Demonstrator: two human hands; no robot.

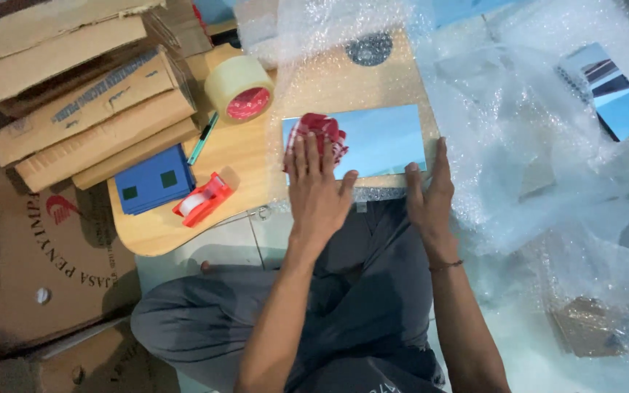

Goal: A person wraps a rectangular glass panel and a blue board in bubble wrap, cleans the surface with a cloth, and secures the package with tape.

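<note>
A flat light-blue rectangular item [380, 138] with a red-and-white picture at its left end lies on a low wooden table [242, 156]. My left hand [317, 191] rests flat on its near left part, fingers spread over the red picture. My right hand [431, 193] lies edge-on against its near right corner, fingers straight. A sheet of bubble wrap [518, 145] lies under and beyond the item, spreading to the right. Neither hand grips anything.
A roll of clear packing tape [239, 88], a red tape dispenser [202, 199], a blue box [153, 180] and a green pen [203, 138] sit on the table's left. Folded cardboard boxes [89, 109] pile up left. A spiral notebook [609, 91] lies far right. My crossed legs [314, 306] are below.
</note>
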